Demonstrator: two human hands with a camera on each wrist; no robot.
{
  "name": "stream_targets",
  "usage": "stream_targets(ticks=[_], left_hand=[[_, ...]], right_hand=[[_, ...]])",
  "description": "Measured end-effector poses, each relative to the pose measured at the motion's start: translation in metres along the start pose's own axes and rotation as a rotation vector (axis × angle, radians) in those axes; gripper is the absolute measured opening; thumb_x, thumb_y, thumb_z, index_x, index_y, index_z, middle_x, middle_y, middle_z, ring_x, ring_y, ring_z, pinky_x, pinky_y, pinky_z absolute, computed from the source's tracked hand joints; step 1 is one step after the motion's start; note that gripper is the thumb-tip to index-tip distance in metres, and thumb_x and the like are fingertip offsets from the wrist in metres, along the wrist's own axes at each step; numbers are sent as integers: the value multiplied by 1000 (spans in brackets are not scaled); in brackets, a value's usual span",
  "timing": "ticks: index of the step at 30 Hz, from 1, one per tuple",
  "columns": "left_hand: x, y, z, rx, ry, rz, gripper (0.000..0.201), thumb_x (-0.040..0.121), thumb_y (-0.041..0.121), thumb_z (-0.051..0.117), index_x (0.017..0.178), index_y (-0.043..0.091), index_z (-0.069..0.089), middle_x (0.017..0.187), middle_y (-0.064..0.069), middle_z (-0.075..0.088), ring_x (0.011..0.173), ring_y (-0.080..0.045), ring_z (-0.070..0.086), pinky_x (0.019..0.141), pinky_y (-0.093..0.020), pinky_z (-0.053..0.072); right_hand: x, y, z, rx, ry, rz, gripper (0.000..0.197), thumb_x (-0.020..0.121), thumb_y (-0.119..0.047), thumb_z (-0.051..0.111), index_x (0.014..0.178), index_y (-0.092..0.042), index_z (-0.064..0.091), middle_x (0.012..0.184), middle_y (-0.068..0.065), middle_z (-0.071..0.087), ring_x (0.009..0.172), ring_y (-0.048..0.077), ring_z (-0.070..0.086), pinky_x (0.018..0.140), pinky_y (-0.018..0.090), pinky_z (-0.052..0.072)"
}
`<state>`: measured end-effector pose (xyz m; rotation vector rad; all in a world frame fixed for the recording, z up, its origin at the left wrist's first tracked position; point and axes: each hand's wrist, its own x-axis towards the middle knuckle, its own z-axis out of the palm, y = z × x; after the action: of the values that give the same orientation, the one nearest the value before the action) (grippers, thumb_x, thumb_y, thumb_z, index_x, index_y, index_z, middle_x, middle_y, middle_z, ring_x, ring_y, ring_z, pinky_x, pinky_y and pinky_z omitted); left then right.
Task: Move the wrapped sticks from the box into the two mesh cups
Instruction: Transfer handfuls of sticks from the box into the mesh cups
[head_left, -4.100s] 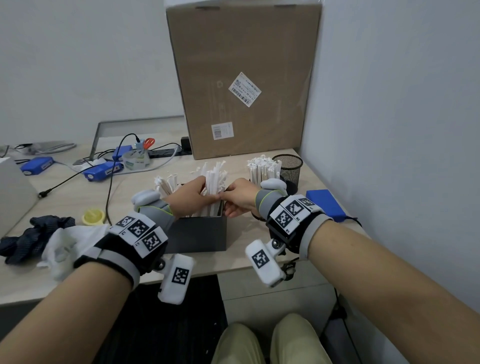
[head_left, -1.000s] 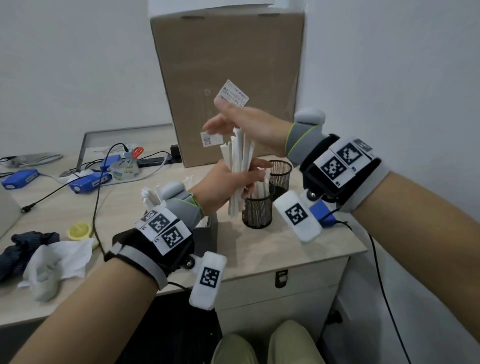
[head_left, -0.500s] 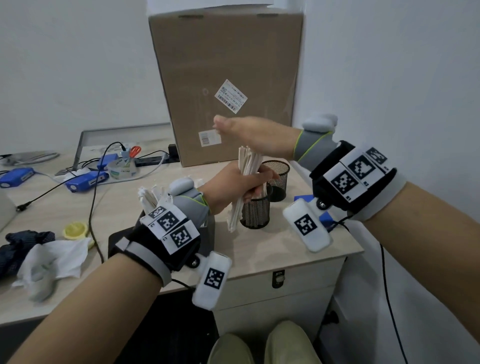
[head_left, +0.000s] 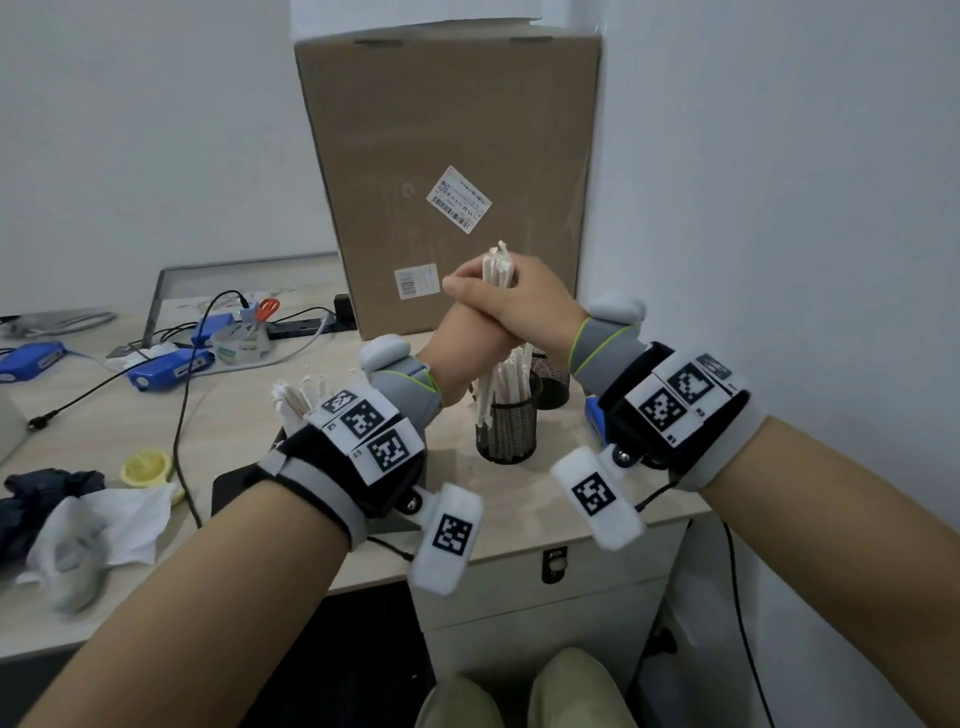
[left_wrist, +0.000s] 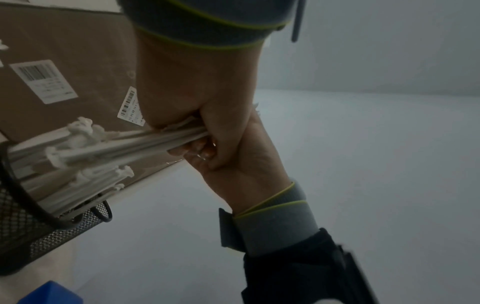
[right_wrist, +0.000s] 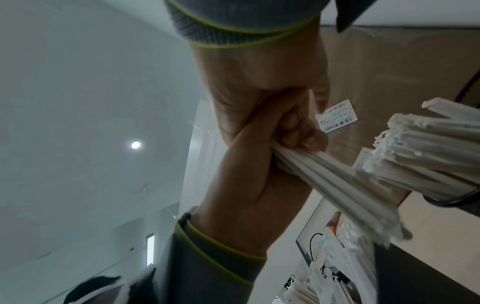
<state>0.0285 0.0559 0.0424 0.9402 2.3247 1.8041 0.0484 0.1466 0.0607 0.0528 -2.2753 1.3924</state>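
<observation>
Both hands hold one bundle of white wrapped sticks (head_left: 497, 270) upright above the desk. My left hand (head_left: 467, 338) grips its middle, and my right hand (head_left: 524, 306) is wrapped round it just above, over the left fingers. In the right wrist view the right fingers (right_wrist: 298, 131) curl round the bundle (right_wrist: 337, 185). Its lower ends (left_wrist: 78, 152) hang by the left rim of the near mesh cup (head_left: 506, 431), which holds several sticks. The far mesh cup (head_left: 550, 384) is half hidden behind my right wrist. More sticks (head_left: 293, 400) stand in the dark box (head_left: 234, 483), mostly under my left wrist.
A tall cardboard carton (head_left: 447, 156) stands behind the cups, with a white wall close on the right. Blue devices (head_left: 166, 366), cables, a tape roll (head_left: 241, 343), a yellow lid (head_left: 145, 467), cloth and tissue (head_left: 98, 525) lie to the left. The desk edge (head_left: 519, 551) is near.
My right hand, held flat above the bundle's top half a second ago, has come down and closed round it. The bundle now stands more upright, closer to the near cup.
</observation>
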Motion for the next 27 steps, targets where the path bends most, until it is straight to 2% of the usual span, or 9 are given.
stream_targets(ticks=[2, 3, 7, 9, 12, 15, 18, 24, 27], left_hand=[[6, 10, 8, 16, -39, 88, 38, 95, -9, 40, 133, -10, 37, 132, -35, 45, 122, -42, 48, 73, -33, 50], [8, 14, 11, 3, -75, 112, 36, 95, -12, 36, 132, -13, 35, 131, -39, 43, 125, -46, 42, 75, -33, 48], [22, 5, 12, -67, -102, 156, 42, 91, -13, 39, 131, -3, 36, 111, -21, 54, 111, -26, 54, 70, -21, 50], [28, -5, 11, -80, -94, 128, 39, 92, -10, 37, 129, -1, 42, 118, -27, 55, 109, -31, 55, 69, -23, 52], [37, -23, 9, -77, -54, 84, 25, 97, 2, 38, 115, 5, 55, 96, -11, 64, 76, -17, 62, 58, -7, 44], [45, -42, 4, -182, 63, 27, 18, 99, 15, 45, 104, 3, 58, 88, -4, 62, 69, -8, 52, 59, -15, 41], [49, -47, 4, -242, 219, -19, 17, 98, 15, 45, 82, 15, 51, 67, 0, 45, 59, -11, 40, 57, -21, 37], [55, -52, 12, -351, 379, -36, 24, 100, 17, 43, 77, 17, 51, 61, 1, 41, 54, -11, 39, 56, -23, 37], [55, -58, 16, -353, 388, -33, 23, 99, 18, 44, 77, 16, 51, 61, 1, 42, 53, -11, 39, 57, -24, 38]], right_hand=[[9, 4, 1, 20, 98, -12, 14, 84, -28, 67, 87, -15, 73, 88, 0, 72, 86, 12, 65, 78, 23, 49], [15, 6, 0, 16, 130, -19, 15, 85, -25, 64, 87, -14, 74, 88, 1, 72, 86, 13, 66, 78, 24, 49], [30, 18, -5, -11, 156, -79, 21, 88, -26, 60, 84, -10, 74, 88, 2, 74, 86, 13, 67, 80, 27, 51], [34, 27, -7, -25, 94, -91, 23, 88, -32, 63, 89, -11, 72, 91, 2, 73, 85, 11, 66, 79, 26, 51], [33, 46, -10, 41, -63, -45, 33, 86, -43, 63, 110, -20, 61, 107, 1, 68, 102, 13, 64, 90, 28, 52], [29, 67, -14, 88, -61, -22, 44, 86, -41, 63, 120, -13, 55, 119, 5, 64, 114, 17, 60, 99, 32, 48], [19, 86, -20, 35, -59, 11, 36, 90, -29, 63, 119, -9, 58, 112, 0, 63, 106, 14, 59, 92, 18, 48], [8, 117, -11, -222, -230, 105, 82, 72, -37, 79, 140, -19, 37, 138, -1, 47, 127, 10, 42, 107, 26, 33], [11, 119, -4, -263, -228, 77, 75, 75, -32, 77, 139, -16, 41, 135, 1, 52, 122, 14, 49, 102, 26, 37]])
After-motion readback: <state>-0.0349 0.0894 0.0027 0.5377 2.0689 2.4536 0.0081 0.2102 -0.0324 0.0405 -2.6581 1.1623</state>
